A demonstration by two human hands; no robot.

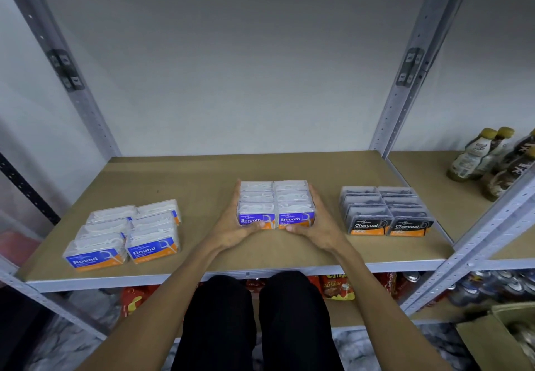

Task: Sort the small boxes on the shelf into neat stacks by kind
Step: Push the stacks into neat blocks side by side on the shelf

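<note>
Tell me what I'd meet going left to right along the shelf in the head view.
Round boxes → left hand → Smooth boxes → right hand → Charcoal boxes → bottles

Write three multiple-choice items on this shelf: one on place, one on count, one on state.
1. The Charcoal boxes sit: A left, B middle, C right on the shelf.
2. Kinds of boxes on the shelf: A two, B three, C five.
3. The left hand and right hand: A press the Smooth boxes from both sides, B hang idle, C clasp each other.

Key: C, the black-labelled group is rightmost; B, labels read Round boxes, Smooth, Charcoal; A, one hand flanks each side of that group.
</note>
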